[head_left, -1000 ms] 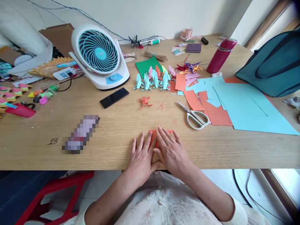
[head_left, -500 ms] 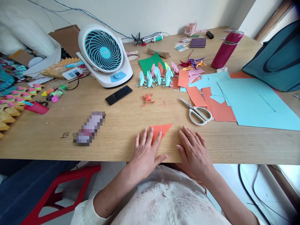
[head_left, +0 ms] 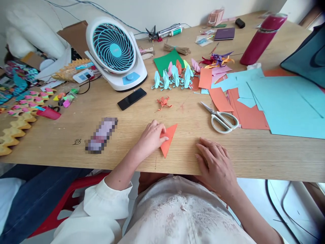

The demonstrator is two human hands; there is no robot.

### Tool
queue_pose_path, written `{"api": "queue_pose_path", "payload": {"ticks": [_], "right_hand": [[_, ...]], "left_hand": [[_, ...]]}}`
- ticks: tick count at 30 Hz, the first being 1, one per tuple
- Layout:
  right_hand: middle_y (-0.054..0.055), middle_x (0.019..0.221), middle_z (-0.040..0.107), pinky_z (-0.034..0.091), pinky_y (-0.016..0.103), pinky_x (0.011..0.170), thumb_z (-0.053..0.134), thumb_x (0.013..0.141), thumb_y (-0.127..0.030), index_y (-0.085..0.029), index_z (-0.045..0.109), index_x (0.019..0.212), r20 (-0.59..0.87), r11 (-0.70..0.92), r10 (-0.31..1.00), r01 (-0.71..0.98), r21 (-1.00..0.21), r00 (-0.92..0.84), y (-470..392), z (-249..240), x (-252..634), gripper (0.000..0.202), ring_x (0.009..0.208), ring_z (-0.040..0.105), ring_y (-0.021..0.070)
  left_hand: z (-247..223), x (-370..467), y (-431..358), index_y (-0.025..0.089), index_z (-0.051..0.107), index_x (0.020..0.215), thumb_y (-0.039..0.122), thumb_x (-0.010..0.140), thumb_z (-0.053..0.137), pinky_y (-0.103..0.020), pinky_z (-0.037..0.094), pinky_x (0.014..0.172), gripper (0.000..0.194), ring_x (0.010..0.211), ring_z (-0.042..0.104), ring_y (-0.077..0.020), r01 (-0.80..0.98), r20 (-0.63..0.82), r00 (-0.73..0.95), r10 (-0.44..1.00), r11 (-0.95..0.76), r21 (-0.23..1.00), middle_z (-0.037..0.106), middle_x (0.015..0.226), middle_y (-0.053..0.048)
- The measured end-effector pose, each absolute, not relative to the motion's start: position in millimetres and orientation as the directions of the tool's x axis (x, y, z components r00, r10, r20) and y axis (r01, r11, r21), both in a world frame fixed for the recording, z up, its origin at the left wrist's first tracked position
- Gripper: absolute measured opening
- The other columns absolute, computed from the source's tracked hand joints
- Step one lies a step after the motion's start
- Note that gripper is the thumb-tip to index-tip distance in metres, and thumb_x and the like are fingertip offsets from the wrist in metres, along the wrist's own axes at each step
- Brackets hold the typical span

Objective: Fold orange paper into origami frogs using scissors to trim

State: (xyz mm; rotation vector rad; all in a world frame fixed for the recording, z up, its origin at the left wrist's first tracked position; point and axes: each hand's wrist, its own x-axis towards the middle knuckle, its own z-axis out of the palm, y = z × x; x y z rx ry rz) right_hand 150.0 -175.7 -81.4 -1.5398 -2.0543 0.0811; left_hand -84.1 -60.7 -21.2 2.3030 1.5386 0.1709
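An orange piece of folded paper, triangular in outline, lies on the table in front of me. My left hand is closed on its left edge, with the thumb on top of the paper and the other fingers curled. What the fingertips do at that edge is partly hidden. My right hand rests palm down near the table's front edge, apart from the paper, its fingers stretched out and holding nothing. Beyond the paper sits a small orange origami figure with thin legs. White-handled scissors lie to the right.
A white fan stands at the back left, a black phone before it. Several light-blue origami figures are grouped behind. Large light-blue sheets and orange pieces cover the right side. A dark red bottle stands behind them.
My left hand has gone from lying flat with spread fingers to gripping the folded paper's left side. The paper has turned, its point now toward me. My right hand stays resting on the table.
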Motion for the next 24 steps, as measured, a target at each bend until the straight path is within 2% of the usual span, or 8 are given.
{"api": "queue_pose_path", "payload": {"ticks": [2, 8, 11, 13, 15, 18, 22, 24], "right_hand": [[0.016, 0.133, 0.061, 0.043, 0.051, 0.101, 0.051, 0.099, -0.024, -0.016, 0.061, 0.121, 0.402, 0.343, 0.897, 0.864, -0.368, -0.185, -176.1, -80.1, 149.8, 0.025, 0.121, 0.056, 0.0316], [0.015, 0.130, 0.062, 0.045, 0.049, 0.098, 0.052, 0.099, -0.024, -0.015, 0.063, 0.116, 0.407, 0.352, 0.893, 0.865, -0.359, -0.194, -174.9, -78.9, 149.1, 0.022, 0.118, 0.057, 0.0314], [0.015, 0.129, 0.063, 0.046, 0.049, 0.095, 0.052, 0.099, -0.022, -0.015, 0.063, 0.115, 0.415, 0.364, 0.888, 0.856, -0.366, -0.200, -176.2, -81.1, 149.8, 0.021, 0.114, 0.058, 0.0311], [0.015, 0.129, 0.063, 0.047, 0.049, 0.092, 0.052, 0.099, -0.021, -0.015, 0.063, 0.115, 0.432, 0.382, 0.879, 0.840, -0.387, -0.201, -178.5, -81.7, 150.9, 0.020, 0.110, 0.059, 0.0303], [0.014, 0.130, 0.063, 0.048, 0.048, 0.091, 0.050, 0.099, -0.021, -0.017, 0.062, 0.119, 0.433, 0.403, 0.879, 0.796, -0.452, -0.199, -179.1, -78.9, 152.1, 0.023, 0.110, 0.060, 0.0292], [0.012, 0.128, 0.064, 0.051, 0.044, 0.091, 0.049, 0.101, -0.027, -0.021, 0.057, 0.129, 0.355, 0.360, 0.924, 0.642, -0.678, -0.143, -166.8, -64.9, 152.9, 0.030, 0.111, 0.062, 0.0266], [0.011, 0.119, 0.070, 0.056, 0.036, 0.078, 0.057, 0.096, -0.048, -0.022, 0.054, 0.134, 0.075, 0.111, 0.991, 0.390, -0.914, -0.107, -118.2, -34.4, 152.2, 0.046, 0.096, 0.069, 0.0237], [0.009, 0.097, 0.075, 0.054, 0.032, 0.069, 0.059, 0.092, -0.056, -0.019, 0.068, 0.103, -0.034, 0.034, 0.981, 0.346, -0.938, -0.190, -88.6, -22.4, 151.5, 0.040, 0.081, 0.069, 0.0219]], "left_hand": [[-18.3, -82.9, -59.2, 0.018, 0.058, 0.090, 0.022, 0.082, 0.071, -0.038, 0.047, 0.095, 0.016, 0.105, 0.058, -0.0243, 0.875, -0.132, 0.388, 0.912, -0.319, 0.365, 0.056, 0.105, -0.006], [-13.6, -81.9, -59.8, 0.018, 0.054, 0.110, 0.031, 0.072, 0.079, -0.035, 0.047, 0.082, 0.047, 0.094, 0.062, -0.0251, 0.911, -0.194, 0.302, 0.933, -0.223, 0.347, 0.063, 0.100, -0.006], [-17.6, -85.1, -59.0, 0.018, 0.061, 0.095, 0.036, 0.070, 0.079, -0.031, 0.046, 0.074, 0.036, 0.082, 0.063, -0.0226, 0.900, -0.278, 0.294, 0.914, -0.167, 0.403, 0.065, 0.084, -0.001], [-19.5, -87.0, -57.3, 0.017, 0.064, 0.085, 0.037, 0.070, 0.077, -0.030, 0.046, 0.072, 0.027, 0.079, 0.063, -0.0210, 0.844, -0.331, 0.342, 0.880, -0.133, 0.520, 0.066, 0.079, 0.000], [-18.6, -86.3, -54.0, 0.016, 0.068, 0.087, 0.038, 0.073, 0.076, -0.029, 0.048, 0.075, 0.028, 0.083, 0.065, -0.0207, 0.702, -0.372, 0.424, 0.826, -0.040, 0.711, 0.070, 0.085, -0.001], [-12.2, -77.3, -45.1, 0.015, 0.070, 0.102, 0.041, 0.071, 0.080, -0.032, 0.051, 0.085, 0.042, 0.095, 0.067, -0.0222, 0.349, -0.367, 0.539, 0.758, 0.195, 0.917, 0.074, 0.100, -0.005], [-4.1, -57.0, -26.2, 0.013, 0.070, 0.097, 0.041, 0.062, 0.090, -0.032, 0.050, 0.088, 0.048, 0.092, 0.068, -0.0209, -0.007, -0.253, 0.534, 0.807, 0.304, 0.953, 0.074, 0.099, -0.007], [-4.0, -50.1, -15.3, 0.013, 0.070, 0.091, 0.042, 0.060, 0.091, -0.029, 0.050, 0.084, 0.047, 0.087, 0.068, -0.0190, -0.079, -0.205, 0.516, 0.832, 0.284, 0.955, 0.074, 0.094, -0.006]]}}
